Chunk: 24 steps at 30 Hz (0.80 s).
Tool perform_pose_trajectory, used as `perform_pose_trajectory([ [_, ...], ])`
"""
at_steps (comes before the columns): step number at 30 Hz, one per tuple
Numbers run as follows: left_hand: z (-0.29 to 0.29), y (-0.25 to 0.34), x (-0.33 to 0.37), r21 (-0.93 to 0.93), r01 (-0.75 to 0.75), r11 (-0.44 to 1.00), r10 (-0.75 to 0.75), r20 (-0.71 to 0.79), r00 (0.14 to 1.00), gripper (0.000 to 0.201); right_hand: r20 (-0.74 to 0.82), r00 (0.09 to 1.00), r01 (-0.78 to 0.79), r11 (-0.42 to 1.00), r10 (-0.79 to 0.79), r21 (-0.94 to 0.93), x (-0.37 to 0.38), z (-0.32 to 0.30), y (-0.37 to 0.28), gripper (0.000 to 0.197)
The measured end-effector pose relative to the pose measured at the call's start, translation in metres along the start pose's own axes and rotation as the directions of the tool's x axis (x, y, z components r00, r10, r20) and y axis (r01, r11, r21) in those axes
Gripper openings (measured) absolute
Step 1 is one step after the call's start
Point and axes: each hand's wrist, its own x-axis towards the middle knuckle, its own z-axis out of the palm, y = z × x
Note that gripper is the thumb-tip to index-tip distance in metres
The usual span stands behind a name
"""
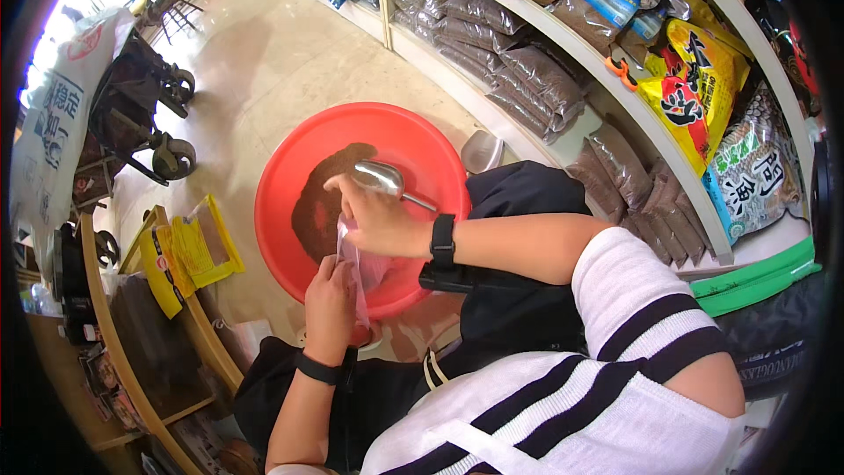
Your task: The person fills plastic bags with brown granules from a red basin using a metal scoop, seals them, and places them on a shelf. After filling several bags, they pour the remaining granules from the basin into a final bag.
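A clear plastic bag (350, 266) hangs upright over the near part of a red basin (444, 154). My left hand (329, 303) is closed around the bag's near side, fingers curled. At the bag's upper edge is my right hand (382, 218), its index finger stretched out to the left and its lower fingers against the plastic; part of its grip is hidden. Brown granular material (318, 202) covers the basin's left and middle floor. A metal scoop (378, 177) rests in the basin just beyond my right hand, its handle pointing right.
White shelves (598, 66) at the right hold several bags of brown granules (541, 79) and a yellow bag (703, 88). A clear plastic tub (482, 151) sits on the floor beside the basin. At left are a wooden rack (189, 334), yellow packets (198, 251) and a wheeled cart (141, 110).
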Motion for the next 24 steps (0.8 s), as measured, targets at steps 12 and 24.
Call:
perform_pose_trajectory([
  [12, -0.047, -0.157, -0.048, 0.084, 0.632, 0.770, -0.630, -0.054, 0.775, 0.021, 0.846, 0.255, -0.119, 0.883, 0.468, -0.453, 0.039, 0.000, 0.125, 0.035],
  [24, 0.079, -0.239, -0.058, -0.568, 0.815, -0.116, -0.942, 0.322, 0.091, 0.064, 0.179, 0.453, -0.594, 0.445, 0.873, -0.670, -0.014, 0.068, 0.330, 0.044],
])
